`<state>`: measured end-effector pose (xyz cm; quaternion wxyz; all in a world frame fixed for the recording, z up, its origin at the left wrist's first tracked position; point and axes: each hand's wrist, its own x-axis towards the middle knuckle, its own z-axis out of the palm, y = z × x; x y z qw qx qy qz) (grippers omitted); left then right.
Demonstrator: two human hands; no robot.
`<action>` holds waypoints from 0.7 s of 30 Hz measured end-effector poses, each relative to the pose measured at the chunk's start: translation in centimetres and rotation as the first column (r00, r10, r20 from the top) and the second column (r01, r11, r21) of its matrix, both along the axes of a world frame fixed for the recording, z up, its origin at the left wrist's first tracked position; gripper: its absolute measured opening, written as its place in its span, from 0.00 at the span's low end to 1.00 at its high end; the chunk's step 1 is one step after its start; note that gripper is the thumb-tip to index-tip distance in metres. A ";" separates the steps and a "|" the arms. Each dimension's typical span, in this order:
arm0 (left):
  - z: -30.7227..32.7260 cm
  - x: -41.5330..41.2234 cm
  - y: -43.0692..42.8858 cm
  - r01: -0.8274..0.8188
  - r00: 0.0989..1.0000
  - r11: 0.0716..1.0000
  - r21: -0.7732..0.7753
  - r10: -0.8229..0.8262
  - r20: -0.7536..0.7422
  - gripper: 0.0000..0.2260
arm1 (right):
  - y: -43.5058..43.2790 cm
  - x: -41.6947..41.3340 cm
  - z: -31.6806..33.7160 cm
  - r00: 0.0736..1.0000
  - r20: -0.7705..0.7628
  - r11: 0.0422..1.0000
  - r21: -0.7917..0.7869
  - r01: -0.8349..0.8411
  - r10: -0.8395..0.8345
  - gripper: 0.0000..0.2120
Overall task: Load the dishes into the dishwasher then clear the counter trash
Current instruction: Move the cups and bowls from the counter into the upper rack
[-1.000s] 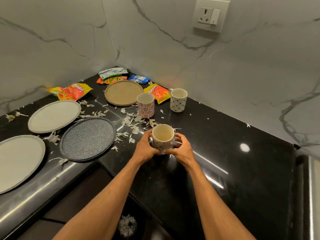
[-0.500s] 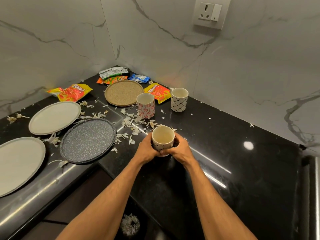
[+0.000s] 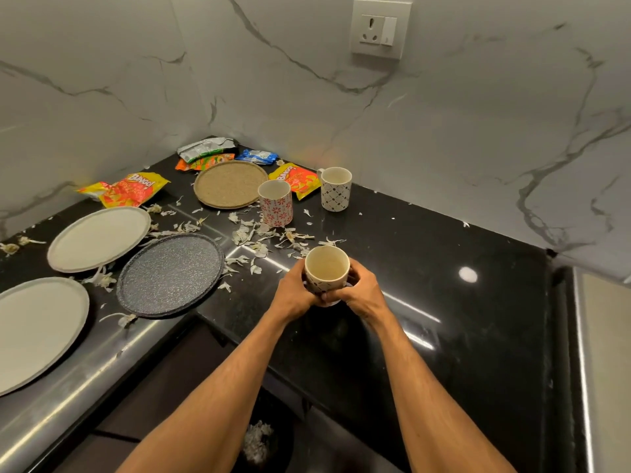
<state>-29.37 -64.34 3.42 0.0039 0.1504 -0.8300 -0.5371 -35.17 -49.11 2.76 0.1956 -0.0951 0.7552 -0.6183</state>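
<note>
I hold a cream patterned mug (image 3: 326, 268) upright between both hands above the black counter (image 3: 426, 302). My left hand (image 3: 293, 293) wraps its left side and my right hand (image 3: 358, 293) wraps its right side. Two more mugs stand further back: a red-flowered mug (image 3: 276, 203) and a black-patterned mug (image 3: 336, 188). A dark speckled plate (image 3: 170, 274), two pale plates (image 3: 99, 237) (image 3: 37, 331) and a tan plate (image 3: 230, 184) lie on the counter's left arm. Snack wrappers (image 3: 135, 189) (image 3: 297, 179) (image 3: 208, 152) and white peel scraps (image 3: 259, 237) litter the corner.
Marble walls meet at the corner behind the dishes, with a socket plate (image 3: 379, 29) on the right wall. A bin with white scraps (image 3: 257, 442) sits on the floor below the counter edge. A steel-edged unit (image 3: 601, 353) borders the counter at far right.
Both hands have lifted the cream mug slightly and drawn it toward me, closing more tightly round its base. The dishes and wrappers have not moved.
</note>
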 end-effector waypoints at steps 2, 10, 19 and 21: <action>-0.6 -0.2 0.6 -0.014 1.000 1.000 0.001 0.014 -0.003 0.38 | 0.6 0.0 0.0 1.000 -0.008 1.000 -0.005 0.006 -0.006 0.43; 0.0 2.0 1.6 0.078 0.995 0.997 0.022 -0.077 -0.060 0.36 | 2.4 3.9 0.9 0.997 -0.035 0.997 0.003 0.071 -0.071 0.40; -1.5 6.9 8.6 0.306 0.950 0.951 0.049 -0.302 -0.081 0.39 | 9.8 12.8 0.3 0.946 -0.060 0.944 0.073 0.322 -0.319 0.37; -1.4 7.4 10.7 0.352 0.933 0.935 0.038 -0.348 -0.088 0.39 | 11.8 14.1 0.7 0.927 -0.080 0.924 0.090 0.372 -0.366 0.37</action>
